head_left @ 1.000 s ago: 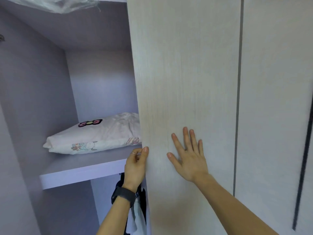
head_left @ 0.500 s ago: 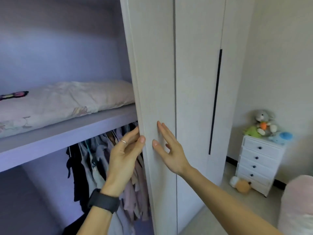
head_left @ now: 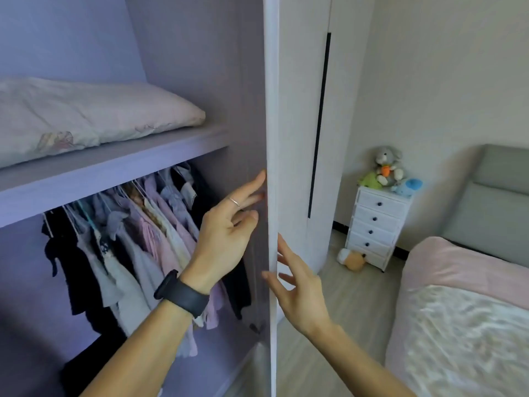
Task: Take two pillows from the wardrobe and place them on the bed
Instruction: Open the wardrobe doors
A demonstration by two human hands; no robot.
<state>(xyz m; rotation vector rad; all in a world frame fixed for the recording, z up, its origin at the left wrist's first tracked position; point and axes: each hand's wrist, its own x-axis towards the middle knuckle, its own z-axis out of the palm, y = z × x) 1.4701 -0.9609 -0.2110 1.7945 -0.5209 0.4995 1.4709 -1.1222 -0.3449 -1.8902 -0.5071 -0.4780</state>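
A pale pink printed pillow (head_left: 86, 116) lies on the wardrobe shelf (head_left: 120, 170) at upper left; only one pillow shows. The white wardrobe door (head_left: 270, 110) stands swung out, seen edge-on in the middle. My left hand (head_left: 229, 224), with a ring and a dark wristband, rests its fingertips on the door's inner face, fingers apart. My right hand (head_left: 297, 287) is open on the outer side of the door edge, fingers spread, holding nothing. The bed (head_left: 458, 310) with a pink cover lies at lower right.
Clothes (head_left: 137, 239) hang on a rail under the shelf. A white drawer chest (head_left: 378, 224) with stuffed toys (head_left: 389, 167) on top stands by the far wall, and a plush (head_left: 352, 257) lies on the floor. A grey headboard (head_left: 492, 196) rises behind the bed.
The door has swung further open, from facing me to edge-on. Both hands followed its edge. My view turned right and down, bringing the hanging clothes, chest and bed into sight.
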